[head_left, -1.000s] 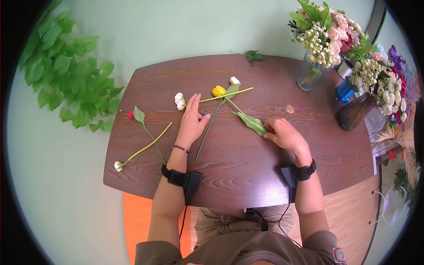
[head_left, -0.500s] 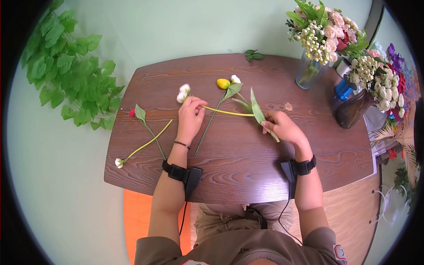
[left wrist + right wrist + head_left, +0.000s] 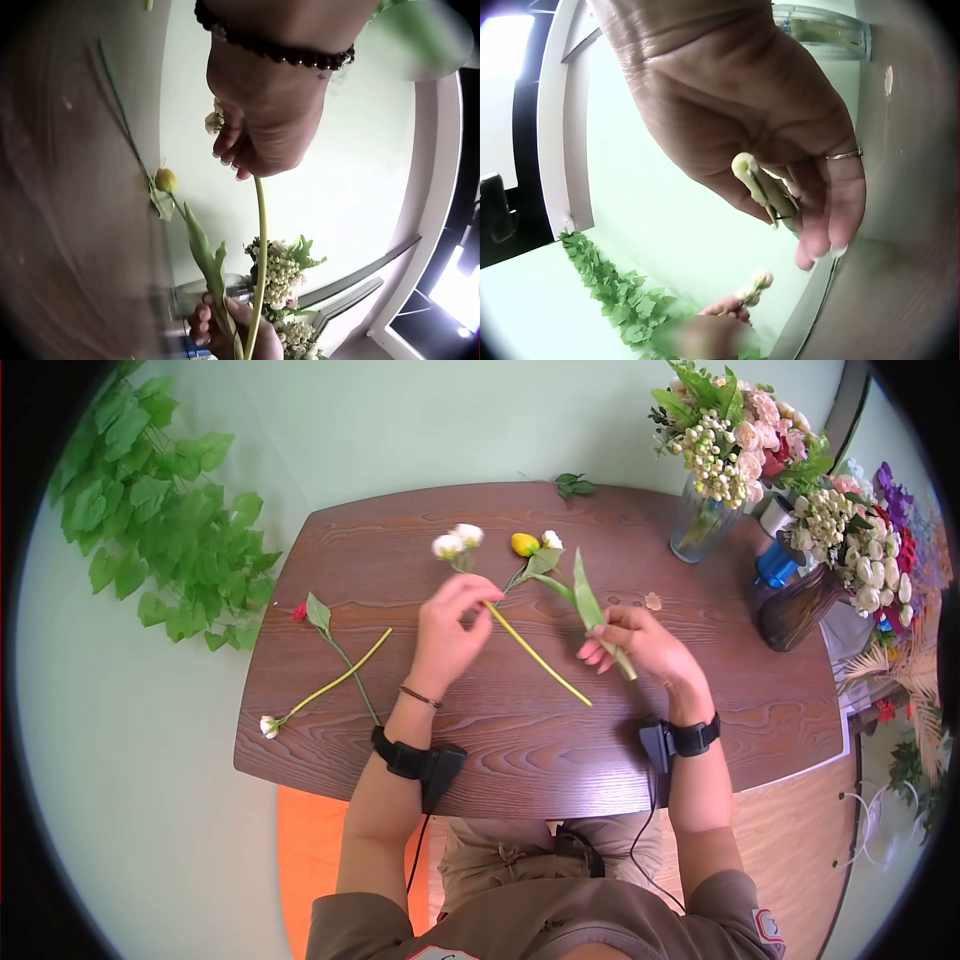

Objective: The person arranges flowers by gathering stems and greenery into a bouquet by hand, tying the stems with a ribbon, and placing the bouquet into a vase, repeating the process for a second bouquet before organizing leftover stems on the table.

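My left hand (image 3: 455,635) pinches a white flower (image 3: 457,544) by its yellow-green stem, just below two blossoms. The bare stem slants down over the table toward the right; in the left wrist view it runs below the fingers. With thumb and fingers my right hand (image 3: 645,645) holds a yellow tulip (image 3: 524,544) low on its stem, around the leaf bases. The tulip's long leaves (image 3: 586,595) stand up from the hand, and its pale cut end shows in the right wrist view. Behind the tulip lies a white flower (image 3: 552,540) with a dark green stem and broad leaf.
On the table's left lie a red flower (image 3: 300,612) and a small white flower (image 3: 269,727), their stems crossing near each other. A glass vase (image 3: 700,525) of mixed blooms and a dark vase (image 3: 795,610) stand at right. Leafy vines (image 3: 170,510) hang on the wall.
My left hand has picked up the two-blossom white flower and swung its stem from level to slanting downward. The right hand has raised the tulip's leafy end and turned its leaves upward.
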A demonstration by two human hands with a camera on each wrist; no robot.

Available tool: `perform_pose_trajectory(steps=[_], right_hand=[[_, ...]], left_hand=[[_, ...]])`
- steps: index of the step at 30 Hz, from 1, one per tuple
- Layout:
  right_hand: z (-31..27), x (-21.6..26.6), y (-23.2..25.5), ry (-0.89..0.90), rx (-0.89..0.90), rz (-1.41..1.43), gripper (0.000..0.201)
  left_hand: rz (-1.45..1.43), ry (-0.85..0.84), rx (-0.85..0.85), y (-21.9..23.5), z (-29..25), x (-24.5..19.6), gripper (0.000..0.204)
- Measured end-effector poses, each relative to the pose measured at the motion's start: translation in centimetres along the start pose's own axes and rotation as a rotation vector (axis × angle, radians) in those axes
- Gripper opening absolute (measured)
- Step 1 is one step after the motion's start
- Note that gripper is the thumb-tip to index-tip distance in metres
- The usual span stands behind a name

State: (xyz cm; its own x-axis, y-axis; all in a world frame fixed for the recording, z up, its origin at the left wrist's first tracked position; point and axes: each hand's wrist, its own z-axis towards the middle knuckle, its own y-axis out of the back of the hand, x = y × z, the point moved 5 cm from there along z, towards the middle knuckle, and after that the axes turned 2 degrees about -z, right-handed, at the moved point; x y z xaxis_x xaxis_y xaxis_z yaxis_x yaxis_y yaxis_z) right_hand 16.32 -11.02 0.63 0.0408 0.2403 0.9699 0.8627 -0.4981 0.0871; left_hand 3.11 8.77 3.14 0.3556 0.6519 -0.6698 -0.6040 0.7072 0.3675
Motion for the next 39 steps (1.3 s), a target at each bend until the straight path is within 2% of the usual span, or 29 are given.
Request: perform_pose_trajectory(steps=[4, 8, 13, 15, 17, 18, 20, 21, 22, 24, 25, 27, 31, 34, 36, 37, 39], right_hand=[[-0.1, -0.2, -3.7, -0.007, 0.132, 0.106, 0.021], [-0.8, 0.6, -5.7, -0.076, 0.270, 0.230, 0.022], [-0.7, 0.5, -6.1, -0.067, 0.269, 0.295, 0.016], [-0.8, 0.6, -5.8, -0.120, 0.157, 0.490, 0.013], [-0.8, 1.1, -4.8, -0.063, 0.095, 0.479, 0.012], [-0.8, 1.4, -4.0, -0.007, 0.033, 0.467, 0.011], [-0.5, 1.4, -3.1, 0.061, -0.032, 0.464, 0.011], [-0.4, 1.2, -2.5, 0.114, -0.113, 0.451, 0.011], [-0.4, 1.2, -1.9, 0.166, -0.194, 0.439, 0.011], [-0.1, 0.9, -1.7, 0.183, -0.252, 0.432, 0.012], [0.1, 0.6, -1.4, 0.191, -0.304, 0.388, 0.013], [0.4, 0.1, -1.1, 0.200, -0.355, 0.345, 0.014], [0.6, -0.4, -1.3, 0.214, -0.400, 0.270, 0.018], [0.9, -0.8, -1.9, 0.212, -0.373, 0.245, 0.020], [1.0, -0.9, -2.5, 0.199, -0.340, 0.238, 0.021], [1.0, -1.1, -3.1, 0.138, -0.298, 0.246, 0.021], [1.4, -1.8, -3.8, 0.078, -0.203, 0.281, 0.023]], left_hand=[[0.012, -0.027, 0.099, -2.8, -0.5, -2.3, 0.036], [0.050, -0.062, 0.129, -2.8, -0.6, -2.5, 0.045], [0.049, -0.033, 0.131, -2.5, -0.6, -1.7, 0.047], [0.035, -0.010, 0.127, -2.5, -0.4, -1.8, 0.049], [-0.129, 0.058, -0.140, -1.4, -0.2, -1.8, 0.046], [-0.129, 0.057, -0.139, -1.2, -0.3, -1.5, 0.046], [0.200, 0.215, -0.167, -0.1, -0.8, 0.4, 0.038], [0.309, 0.292, -0.095, 0.0, -1.0, 1.2, 0.031], [0.309, 0.291, -0.091, 0.3, -1.4, 2.0, 0.031], [0.602, 0.451, 0.143, -0.3, -2.3, 4.2, 0.027], [0.602, 0.449, 0.143, -0.4, -2.5, 4.8, 0.027], [0.610, 0.589, 0.232, -0.5, -2.7, 5.6, 0.022], [0.665, 0.532, 0.233, -0.6, -2.6, 5.2, 0.020], [0.618, 0.489, 0.283, -0.9, -2.4, 4.8, 0.016], [0.261, 0.680, 0.290, -1.7, -2.3, 4.4, 0.016], [0.261, 0.680, 0.291, -2.0, -2.3, 4.1, 0.016], [-0.232, 0.770, 0.197, -3.1, -2.6, 3.5, 0.014]])
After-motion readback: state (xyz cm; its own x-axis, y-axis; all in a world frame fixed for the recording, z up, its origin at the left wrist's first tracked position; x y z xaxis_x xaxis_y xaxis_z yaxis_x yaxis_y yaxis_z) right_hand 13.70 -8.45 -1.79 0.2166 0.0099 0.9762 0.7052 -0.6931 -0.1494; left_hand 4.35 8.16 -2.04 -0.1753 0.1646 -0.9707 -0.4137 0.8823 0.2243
